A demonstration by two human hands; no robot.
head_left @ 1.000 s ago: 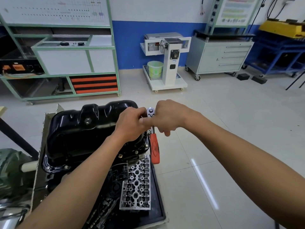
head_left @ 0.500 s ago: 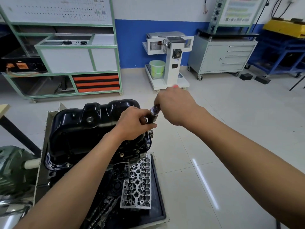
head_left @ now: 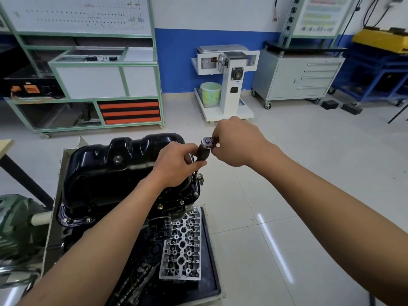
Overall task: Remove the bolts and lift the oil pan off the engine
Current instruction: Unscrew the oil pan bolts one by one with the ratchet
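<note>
The black oil pan (head_left: pixel 123 171) sits upside-up on the engine, with bolts (head_left: pixel 181 202) along its flange. A ratchet wrench (head_left: pixel 206 142) stands on a socket extension at the pan's right edge, over a bolt near the corner (head_left: pixel 199 178). My left hand (head_left: pixel 176 164) grips the dark extension just under the ratchet head. My right hand (head_left: pixel 237 141) is curled round the ratchet at its head; the handle is hidden behind this hand.
A bare aluminium cylinder head (head_left: pixel 181 246) lies on a black tray (head_left: pixel 213 272) in front of the engine. A green motor (head_left: pixel 15 226) is at the left. A white wheeled stand (head_left: pixel 227 85), green shelving (head_left: pixel 88 85) and a grey drawer cabinet (head_left: pixel 298 78) stand across the tiled floor.
The ratchet's orange handle, which pointed toward me, has swung round away and is now hidden under my right hand. My right hand moved up and away; my left hand stayed on the extension.
</note>
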